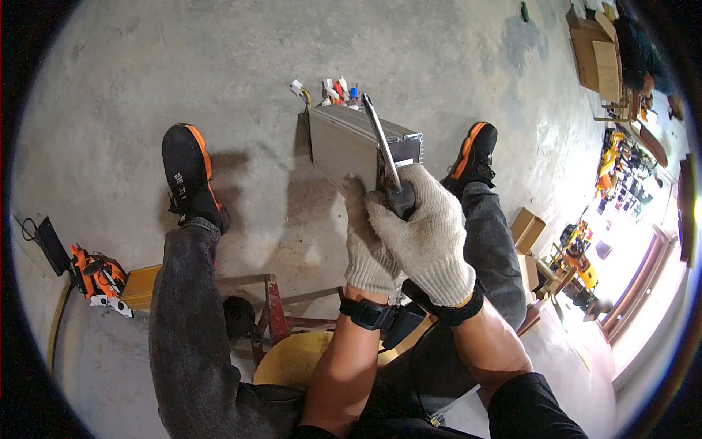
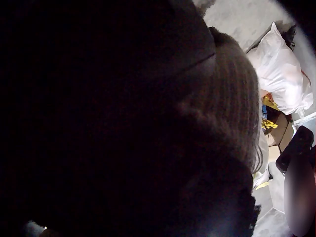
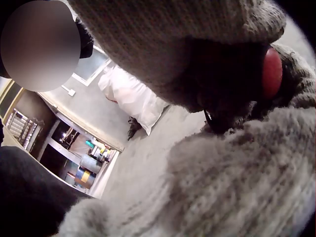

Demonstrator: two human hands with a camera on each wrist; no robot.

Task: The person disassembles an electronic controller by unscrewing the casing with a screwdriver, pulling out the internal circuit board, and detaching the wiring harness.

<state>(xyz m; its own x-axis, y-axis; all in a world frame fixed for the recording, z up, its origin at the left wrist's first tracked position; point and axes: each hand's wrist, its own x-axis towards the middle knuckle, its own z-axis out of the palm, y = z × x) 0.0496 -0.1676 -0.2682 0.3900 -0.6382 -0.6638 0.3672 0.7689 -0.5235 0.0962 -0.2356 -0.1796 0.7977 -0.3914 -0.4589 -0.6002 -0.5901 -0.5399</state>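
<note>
A silver metal box with a bundle of coloured wire connectors at its far end is held above the concrete floor, between my knees. My gloved left hand grips the box's near end from below. My gloved right hand is wrapped round the dark handle of a screwdriver, whose steel shaft runs along the box's top edge. In the right wrist view, the red end of the handle shows between the glove fingers. The left wrist view is mostly dark, showing only the glove.
My black and orange shoes stand on the floor either side of the box. An orange power tool and a wooden block lie at left. A red stool frame is below me. Cardboard boxes sit at right.
</note>
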